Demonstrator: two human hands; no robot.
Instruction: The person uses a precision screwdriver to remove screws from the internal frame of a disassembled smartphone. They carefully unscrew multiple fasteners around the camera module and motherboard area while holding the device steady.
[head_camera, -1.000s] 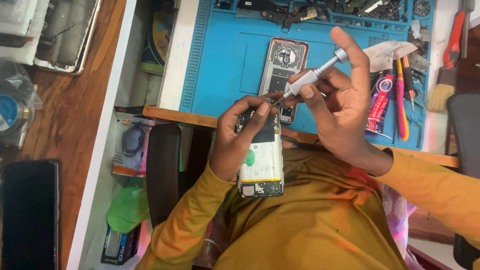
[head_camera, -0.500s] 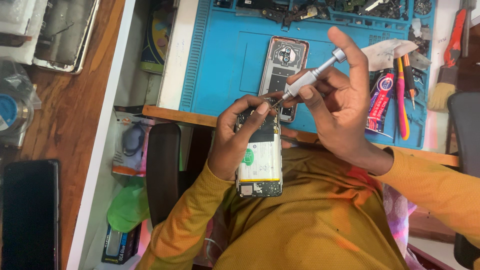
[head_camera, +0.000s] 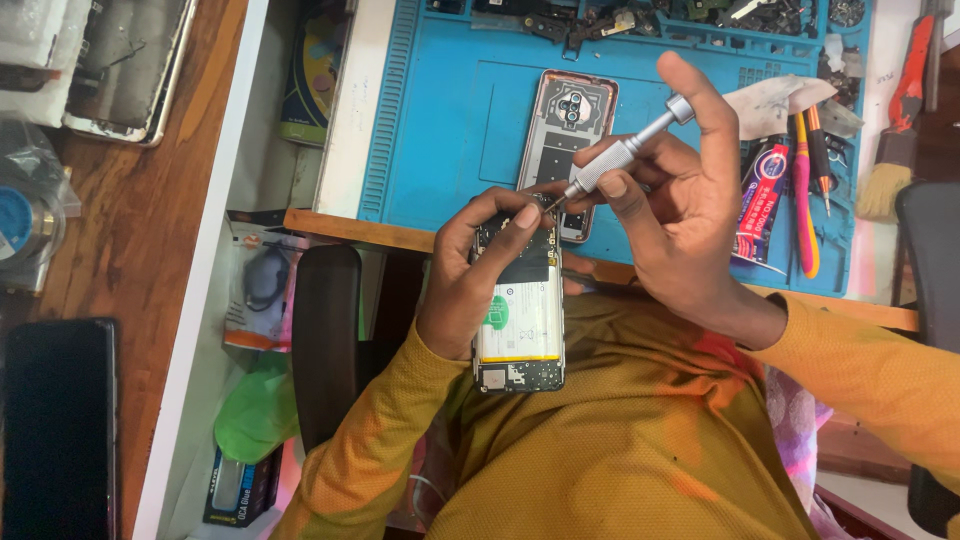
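**A:** While I watch the head view, start at the left edge. What lies there?

**B:** I see a dark phone (head_camera: 58, 420) flat on the wooden table (head_camera: 150, 250) at the near left, a clear bag (head_camera: 30, 215) above it, and a screen panel in a tray (head_camera: 125, 65) at the far left. Further right, in the gap beside the white board, sit a packet with an orange strip (head_camera: 262, 300), something green (head_camera: 262, 410) and a small dark box with a pale label (head_camera: 240, 490).

**B:** Then comes the left hand (head_camera: 480, 275). I read it as closed around the opened phone (head_camera: 518, 320), thumb across the upper part, fingers behind. The phone is over the lap, just near of the desk edge, its back off so the white battery with a green round sticker faces up. Holding it there looks like a way to steady it close to the eyes.

**A:** And the other hand?

**B:** The right hand (head_camera: 680, 220) grips a silver screwdriver (head_camera: 625, 150), forefinger on the cap, tip down at the phone's top end. That pinch seems meant for fine turning under light pressure.

**A:** Behind them?

**B:** A blue work mat (head_camera: 440, 120) with the phone's back cover (head_camera: 570, 130) lying on it, far of the hands. To the right lie a red and blue glue tube (head_camera: 760, 205), a pink and yellow tool (head_camera: 803, 195), a brush (head_camera: 880, 190) and red-handled pliers (head_camera: 915, 70).
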